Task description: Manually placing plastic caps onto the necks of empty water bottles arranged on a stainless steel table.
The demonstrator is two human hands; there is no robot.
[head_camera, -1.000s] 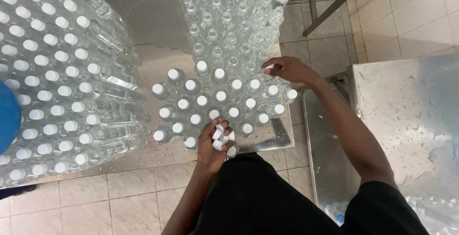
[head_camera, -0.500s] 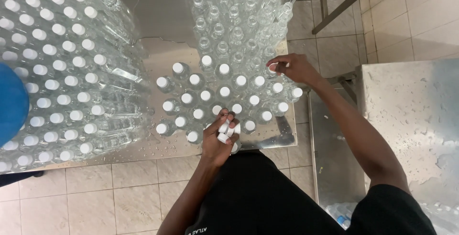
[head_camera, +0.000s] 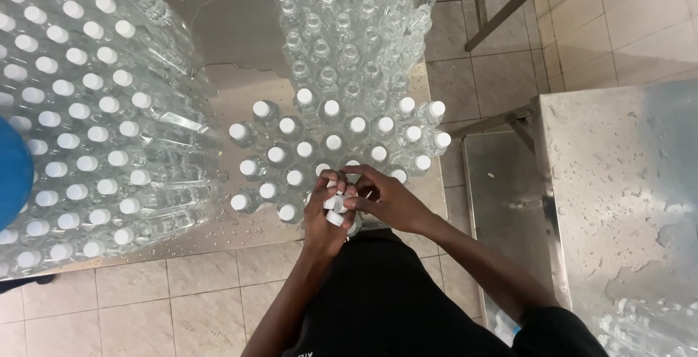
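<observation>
Clear plastic bottles with white caps [head_camera: 331, 142] stand in rows on a wet steel table [head_camera: 240, 91]. Behind them, more bottles without caps [head_camera: 349, 30] stretch away. My left hand [head_camera: 325, 219] is cupped at the table's near edge around several loose white caps [head_camera: 334, 203]. My right hand [head_camera: 382, 197] has come in beside it, and its fingertips pinch at a cap in that handful.
A large wrapped stack of capped bottles [head_camera: 80, 124] fills the left side of the table. A blue round object [head_camera: 13, 175] shows at the far left edge. A second wet steel surface [head_camera: 625, 182] stands to the right. Tiled floor lies below.
My right hand has left the capped bottles at the far right of the group and moved down to my left hand's caps. The left hand has stayed put.
</observation>
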